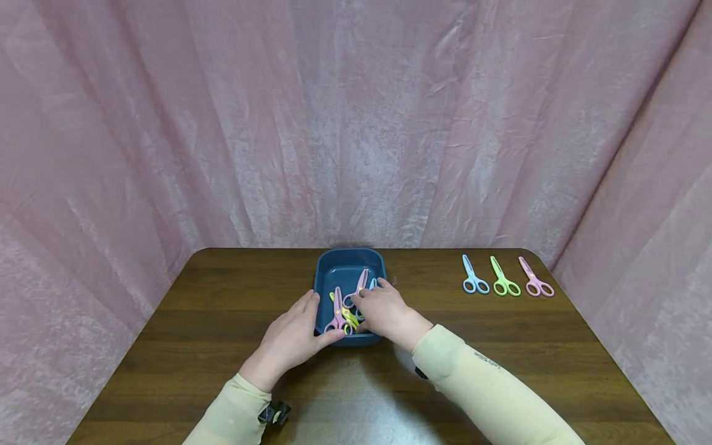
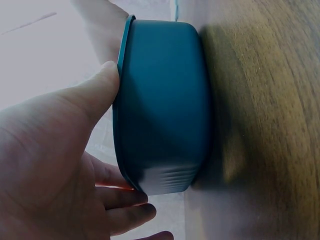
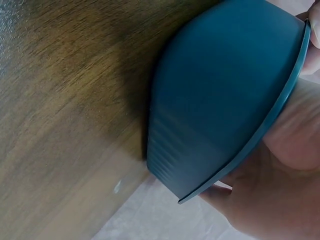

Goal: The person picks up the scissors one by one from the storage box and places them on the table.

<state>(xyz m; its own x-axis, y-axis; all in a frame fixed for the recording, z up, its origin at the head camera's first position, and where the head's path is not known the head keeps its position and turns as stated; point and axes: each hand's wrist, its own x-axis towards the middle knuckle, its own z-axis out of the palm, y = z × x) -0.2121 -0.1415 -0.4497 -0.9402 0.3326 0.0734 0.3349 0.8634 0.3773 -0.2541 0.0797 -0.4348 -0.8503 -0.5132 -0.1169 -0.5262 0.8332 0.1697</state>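
Observation:
A dark blue plastic bin [image 1: 349, 254] holds several children's scissors: pink scissors [image 1: 337, 312], a second pair of pink scissors [image 1: 363, 279], yellow scissors [image 1: 349, 316] and partly covered blue scissors [image 1: 373, 283]. My left hand [image 1: 292, 334] rests at the bin's front left corner, fingers fairly straight along the left side. Its thumb [image 2: 106, 82] touches the front rim. My right hand [image 1: 386, 312] reaches over the front right corner into the bin, right at the blue scissors. The bin wall [image 3: 215, 95] hides its fingertips in the right wrist view; I cannot tell whether they pinch anything.
On the far right of the brown wooden table [image 1: 233, 309] lie blue scissors [image 1: 473, 277], green scissors [image 1: 504, 278] and pink scissors [image 1: 535, 278], side by side with tips pointing away. A pink curtain [image 1: 356, 123] hangs behind the table and along both sides.

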